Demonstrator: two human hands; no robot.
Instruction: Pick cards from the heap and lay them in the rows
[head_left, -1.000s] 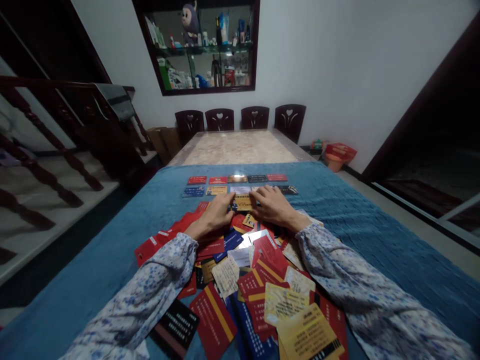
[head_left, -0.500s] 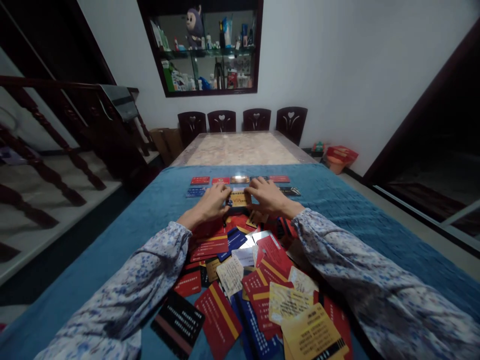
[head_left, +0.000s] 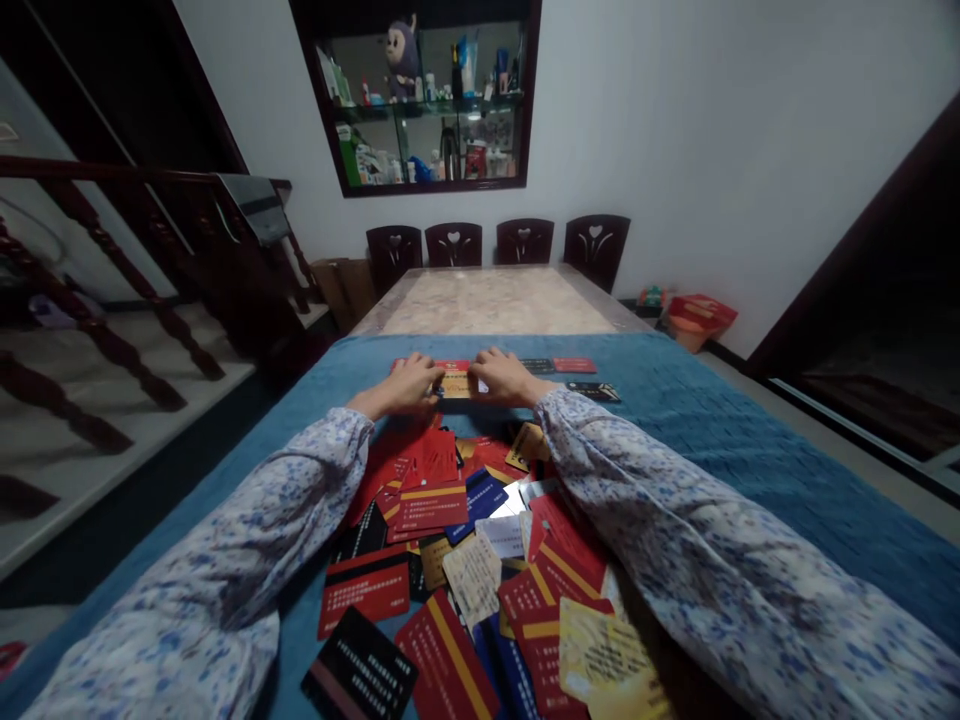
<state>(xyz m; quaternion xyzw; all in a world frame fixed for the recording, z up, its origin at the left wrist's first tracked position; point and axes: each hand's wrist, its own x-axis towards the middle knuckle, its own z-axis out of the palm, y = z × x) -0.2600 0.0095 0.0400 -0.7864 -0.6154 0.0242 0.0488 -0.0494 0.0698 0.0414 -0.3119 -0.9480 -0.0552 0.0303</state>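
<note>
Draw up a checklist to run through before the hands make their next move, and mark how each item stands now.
1. Gold card between both hands: ok; the left hand is at its left end, the right hand at its right.
2. Gold card lying flat: cannot tell; fingers and the low angle hide its underside.
3. Far row of cards fully visible: not ok; the hands cover part of it.
4. Black card beyond the right sleeve visible: ok.
5. Right sleeve clear of the loose cards: cannot tell; it blocks part of the view.
6. Loose cards squared up: not ok; they overlap at various angles.
</note>
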